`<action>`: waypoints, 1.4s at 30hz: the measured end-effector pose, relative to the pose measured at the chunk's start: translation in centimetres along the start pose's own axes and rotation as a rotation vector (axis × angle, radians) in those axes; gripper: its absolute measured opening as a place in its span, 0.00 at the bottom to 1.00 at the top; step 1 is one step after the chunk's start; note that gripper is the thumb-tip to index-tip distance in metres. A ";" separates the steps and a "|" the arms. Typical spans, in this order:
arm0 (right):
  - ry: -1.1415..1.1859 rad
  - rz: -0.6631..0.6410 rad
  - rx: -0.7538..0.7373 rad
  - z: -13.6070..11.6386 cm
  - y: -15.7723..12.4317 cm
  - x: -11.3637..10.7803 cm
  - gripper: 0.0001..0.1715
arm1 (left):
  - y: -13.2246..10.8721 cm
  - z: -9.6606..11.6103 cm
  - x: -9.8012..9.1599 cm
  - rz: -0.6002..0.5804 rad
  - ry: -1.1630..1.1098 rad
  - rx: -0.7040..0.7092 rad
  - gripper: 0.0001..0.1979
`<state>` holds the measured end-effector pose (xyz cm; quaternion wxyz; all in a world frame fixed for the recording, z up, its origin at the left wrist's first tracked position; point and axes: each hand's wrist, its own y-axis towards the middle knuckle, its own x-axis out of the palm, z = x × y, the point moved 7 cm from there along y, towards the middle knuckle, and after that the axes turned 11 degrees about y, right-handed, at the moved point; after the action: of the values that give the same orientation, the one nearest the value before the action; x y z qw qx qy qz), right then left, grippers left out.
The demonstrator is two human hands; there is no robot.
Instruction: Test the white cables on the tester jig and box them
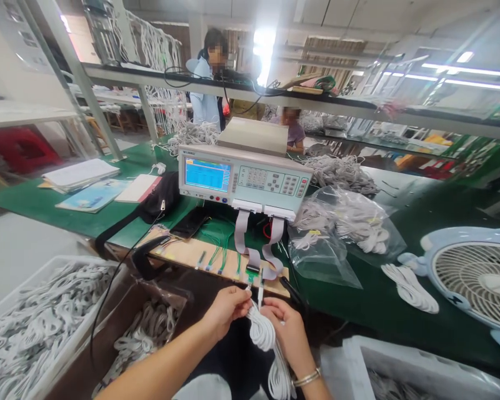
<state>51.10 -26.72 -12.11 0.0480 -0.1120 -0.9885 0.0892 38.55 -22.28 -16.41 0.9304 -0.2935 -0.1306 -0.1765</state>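
Note:
A coiled white cable (261,331) hangs between my two hands at the table's front edge. The fingers of my left hand (227,311) are pinched around one end of it, just below a small green circuit board (251,275). My right hand (289,330) grips the cable beside its other end, where a white plug (260,294) points up at the wooden strip (223,268). Whether either plug is fully seated in a socket is too small to tell. Grey ribbon cables (241,230) run from these sockets up to a cable tester (270,180) with a lit blue screen.
Bins of coiled cables (45,316) stand at the lower left, and a white crate (358,355) at the lower right. Bagged cables (358,222), a loose coil (412,289) and a fan (479,278) lie rightward. Notebooks (83,175) and a black bag (162,194) sit left. Two people are behind.

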 end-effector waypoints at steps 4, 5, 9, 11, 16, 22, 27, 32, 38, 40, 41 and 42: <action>0.134 0.045 0.044 1.1 0.2 -0.4 0.19 | -0.3 -0.5 0.6 0.096 -0.171 0.067 0.13; 0.177 0.057 0.058 1.3 0.3 -0.4 0.18 | -0.4 -0.6 0.7 0.098 -0.195 0.069 0.13; 0.329 0.074 0.113 1.4 0.4 0.1 0.14 | -0.3 -0.2 0.9 0.001 -0.150 0.050 0.13; 0.334 0.055 0.130 1.2 0.7 0.5 0.15 | -0.2 0.0 1.0 -0.059 -0.100 0.019 0.16; 0.099 -0.004 0.103 0.7 2.2 1.0 0.21 | 0.6 0.3 0.8 -0.039 -0.005 0.009 0.23; -0.025 -0.043 0.097 1.6 4.0 1.1 0.24 | 1.5 0.9 0.8 0.004 0.045 0.103 0.23; -0.015 -0.009 0.037 1.2 3.9 1.2 0.21 | 1.2 1.2 0.9 0.028 0.030 0.115 0.23; 0.065 0.045 0.073 1.6 2.7 1.5 0.22 | 0.4 1.0 1.1 0.063 -0.040 0.142 0.21; -0.038 -0.061 0.086 5.1 0.2 4.0 0.26 | -1.0 -3.1 1.0 -0.059 -0.082 -0.007 0.18; -0.149 -0.131 0.049 6.0 -0.5 5.0 0.23 | -1.4 -3.7 -0.5 -0.093 -0.005 -0.044 0.16; -0.215 -0.159 0.040 6.3 -0.7 5.4 0.21 | -1.5 -3.5 -1.8 -0.085 0.113 -0.024 0.15; -0.277 -0.178 0.035 6.6 -0.8 5.5 0.20 | -1.5 -3.2 -3.5 -0.066 0.264 0.013 0.13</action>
<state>44.84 -27.33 -17.99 -0.0791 -0.0100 -0.9900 0.1163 35.25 -24.46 -19.38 0.9351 -0.2574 -0.0179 -0.2430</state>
